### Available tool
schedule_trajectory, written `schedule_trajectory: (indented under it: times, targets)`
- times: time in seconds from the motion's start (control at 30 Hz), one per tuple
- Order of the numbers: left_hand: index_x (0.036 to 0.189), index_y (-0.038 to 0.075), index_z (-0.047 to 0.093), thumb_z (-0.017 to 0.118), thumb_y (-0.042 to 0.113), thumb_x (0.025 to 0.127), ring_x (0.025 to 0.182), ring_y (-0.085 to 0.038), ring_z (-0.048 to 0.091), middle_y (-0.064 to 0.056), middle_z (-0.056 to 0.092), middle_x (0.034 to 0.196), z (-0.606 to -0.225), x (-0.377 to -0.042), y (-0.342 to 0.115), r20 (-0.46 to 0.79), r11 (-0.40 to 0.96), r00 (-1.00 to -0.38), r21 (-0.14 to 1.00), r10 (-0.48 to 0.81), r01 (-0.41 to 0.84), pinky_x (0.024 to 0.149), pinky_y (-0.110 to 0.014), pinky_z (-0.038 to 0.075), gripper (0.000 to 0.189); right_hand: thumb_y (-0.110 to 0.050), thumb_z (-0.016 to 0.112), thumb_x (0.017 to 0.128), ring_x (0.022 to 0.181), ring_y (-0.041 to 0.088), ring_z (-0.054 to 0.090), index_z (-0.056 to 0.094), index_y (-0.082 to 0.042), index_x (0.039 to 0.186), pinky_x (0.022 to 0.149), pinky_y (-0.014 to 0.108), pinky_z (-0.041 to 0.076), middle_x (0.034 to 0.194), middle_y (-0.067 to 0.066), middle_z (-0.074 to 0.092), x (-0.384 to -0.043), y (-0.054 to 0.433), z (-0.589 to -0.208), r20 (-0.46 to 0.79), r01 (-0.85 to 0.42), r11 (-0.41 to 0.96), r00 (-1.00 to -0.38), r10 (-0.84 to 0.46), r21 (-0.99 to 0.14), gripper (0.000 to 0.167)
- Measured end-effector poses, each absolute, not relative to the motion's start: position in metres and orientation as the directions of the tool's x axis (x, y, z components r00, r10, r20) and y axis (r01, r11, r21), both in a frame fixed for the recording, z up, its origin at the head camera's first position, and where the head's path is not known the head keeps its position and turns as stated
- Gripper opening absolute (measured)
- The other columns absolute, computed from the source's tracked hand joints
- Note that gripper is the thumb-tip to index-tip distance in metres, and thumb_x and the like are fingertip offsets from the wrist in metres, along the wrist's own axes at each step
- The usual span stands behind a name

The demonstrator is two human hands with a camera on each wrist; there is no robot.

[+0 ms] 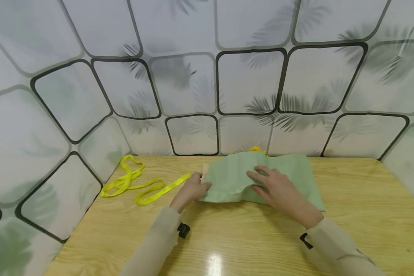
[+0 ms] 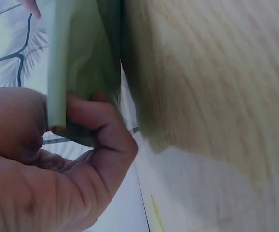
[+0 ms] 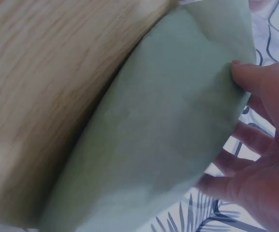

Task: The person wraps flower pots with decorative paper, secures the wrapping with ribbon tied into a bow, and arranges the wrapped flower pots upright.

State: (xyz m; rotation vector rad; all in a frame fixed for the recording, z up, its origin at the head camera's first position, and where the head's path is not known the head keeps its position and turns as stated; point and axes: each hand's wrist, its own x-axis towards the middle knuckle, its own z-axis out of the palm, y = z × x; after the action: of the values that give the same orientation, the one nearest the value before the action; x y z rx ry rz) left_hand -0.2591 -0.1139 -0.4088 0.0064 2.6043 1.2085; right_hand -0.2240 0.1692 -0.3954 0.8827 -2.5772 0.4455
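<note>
A sheet of pale green wrapping paper lies folded over on the wooden table, its surface creased. My left hand pinches the paper's left end; in the left wrist view the thumb and curled fingers close on its rolled green edge. Spread over the middle of the sheet, my right hand touches it with thumb and fingertips. The right wrist view shows that thumb against the green surface. A bit of a yellow flower peeks out behind the paper's far edge; the rest of it is hidden.
A loose yellow ribbon lies in loops at the left of the wooden table, one end running towards my left hand. Patterned wall covering rises right behind the table's far edge and along its left side.
</note>
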Motion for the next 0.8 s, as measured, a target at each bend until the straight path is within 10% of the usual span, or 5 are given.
schedule_trajectory:
  times: [0.53, 0.67, 0.8]
  targets:
    - [0.151, -0.008, 0.037, 0.044, 0.016, 0.106, 0.123, -0.034, 0.056, -0.026, 0.049, 0.146, -0.395, -0.236, -0.142, -0.293, 0.567, -0.949, 0.804, 0.117, -0.178, 0.097, -0.048, 0.052, 0.051, -0.025, 0.078, 0.092, 0.106, 0.034, 0.059, 0.069, -0.012, 0.132, 0.086, 0.050, 0.055, 0.128, 0.016, 0.062, -0.219, 0.151, -0.395, 0.436, -0.730, 0.666, -0.655, -0.617, -0.155, 0.043]
    - [0.151, -0.005, 0.038, 0.041, 0.019, 0.105, 0.119, -0.032, 0.056, -0.024, 0.048, 0.147, -0.396, -0.230, -0.145, -0.292, 0.588, -0.950, 0.790, 0.108, -0.176, 0.083, -0.041, 0.053, 0.052, -0.038, 0.077, 0.091, 0.113, 0.036, 0.058, 0.067, -0.013, 0.133, 0.090, 0.055, 0.055, 0.130, 0.015, 0.061, -0.215, 0.146, -0.396, 0.430, -0.695, 0.714, -0.672, -0.603, -0.084, 0.050]
    - [0.150, -0.006, 0.039, 0.039, 0.018, 0.105, 0.083, -0.023, 0.059, -0.025, 0.055, 0.137, -0.401, -0.230, -0.144, -0.275, 0.584, -0.956, 0.794, 0.101, -0.166, 0.059, -0.031, 0.048, 0.051, -0.046, 0.077, 0.089, 0.131, 0.043, 0.053, 0.068, -0.010, 0.126, 0.102, 0.065, 0.049, 0.140, 0.018, 0.058, -0.213, 0.143, -0.396, 0.461, -0.672, 0.741, -0.653, -0.602, 0.016, 0.053]
